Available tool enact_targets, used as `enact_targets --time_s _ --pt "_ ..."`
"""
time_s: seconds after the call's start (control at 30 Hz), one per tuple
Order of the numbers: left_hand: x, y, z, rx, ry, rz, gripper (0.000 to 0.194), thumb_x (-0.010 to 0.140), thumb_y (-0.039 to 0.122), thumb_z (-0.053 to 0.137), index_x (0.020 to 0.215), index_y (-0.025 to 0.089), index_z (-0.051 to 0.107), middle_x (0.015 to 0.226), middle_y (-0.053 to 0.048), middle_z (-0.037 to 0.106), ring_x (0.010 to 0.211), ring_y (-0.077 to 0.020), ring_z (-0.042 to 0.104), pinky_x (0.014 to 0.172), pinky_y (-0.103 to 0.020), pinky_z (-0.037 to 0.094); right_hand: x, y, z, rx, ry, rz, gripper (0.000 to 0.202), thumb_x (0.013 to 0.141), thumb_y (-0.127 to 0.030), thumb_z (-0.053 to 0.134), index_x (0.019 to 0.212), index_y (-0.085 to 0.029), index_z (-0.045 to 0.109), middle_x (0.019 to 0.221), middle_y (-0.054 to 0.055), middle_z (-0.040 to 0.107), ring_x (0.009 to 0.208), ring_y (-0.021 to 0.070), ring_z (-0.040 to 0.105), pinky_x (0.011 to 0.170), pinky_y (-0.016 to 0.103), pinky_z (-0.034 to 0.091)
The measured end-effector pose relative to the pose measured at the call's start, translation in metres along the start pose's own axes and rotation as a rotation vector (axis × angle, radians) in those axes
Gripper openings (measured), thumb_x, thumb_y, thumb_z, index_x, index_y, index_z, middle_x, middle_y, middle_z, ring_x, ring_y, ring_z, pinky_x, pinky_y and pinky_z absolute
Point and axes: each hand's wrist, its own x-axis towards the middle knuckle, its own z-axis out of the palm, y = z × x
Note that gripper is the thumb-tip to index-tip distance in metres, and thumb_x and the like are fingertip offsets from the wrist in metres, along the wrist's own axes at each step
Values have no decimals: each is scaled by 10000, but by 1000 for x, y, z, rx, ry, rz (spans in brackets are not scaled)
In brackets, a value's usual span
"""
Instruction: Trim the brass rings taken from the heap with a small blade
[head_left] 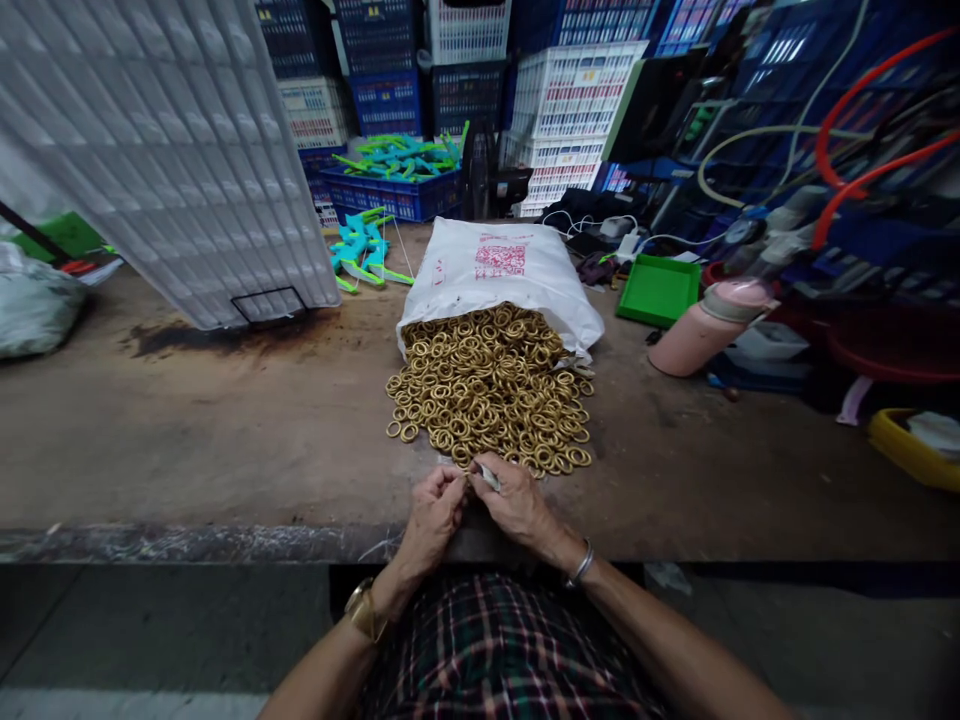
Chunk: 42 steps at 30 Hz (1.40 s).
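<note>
Gold rings: beyond counting | white sack: one, partly enclosing them | bottle, green tray: one each | left hand: pinched, contents unclear | right hand: grips small pale object

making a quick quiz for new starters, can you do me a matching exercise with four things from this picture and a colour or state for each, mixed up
Column one
1. rings
2. sack
3. bottle
4. right hand

Column two
A. pink
B. silver-coloured band at the wrist
C. white, marked in red
D. gold-coloured, in a heap

Right pairs: 1-D, 2-C, 3-A, 4-B
</note>
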Motion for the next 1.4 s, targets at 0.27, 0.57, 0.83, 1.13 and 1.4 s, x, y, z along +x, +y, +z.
enact_targets --time_s 0.27,0.57,0.83,1.13,1.4 --pt "-4 -2 -1 -40 39 12 328 704 461 606 797 152 551 585 37 532 384 -31 364 358 -158 233 1 0 9 460 -99 273 313 825 -395 404 589 -191 439 510 -59 405 473 81 355 478 206 309" --pt "-9 4 0 29 -9 -8 285 710 430 605 753 151 559 532 42 520 370 -34 341 371 -167 242 3 -2 12 457 -48 287 245 770 -361 459 595 -190 450 531 -54 446 504 84 391 485 206 317" --pt "-8 1 -3 -13 -86 -49 341 716 499 569 744 163 515 558 44 512 371 -36 340 355 -173 225 3 0 13 399 -64 261 195 748 -310 439 594 -191 450 537 -54 446 526 91 398 520 218 321" --pt "-9 -4 -10 -158 -156 -52 295 781 446 530 720 163 474 583 45 470 394 -25 312 371 -161 206 4 1 17 437 -105 248 239 783 -307 407 576 -194 446 513 -54 444 499 90 396 518 214 320" --pt "-9 -4 -9 -276 -81 -54 326 735 467 589 727 175 444 593 57 470 401 -22 319 372 -148 204 -5 1 15 16 -104 102 168 789 -207 366 690 -191 500 608 -11 515 561 115 437 544 223 296"
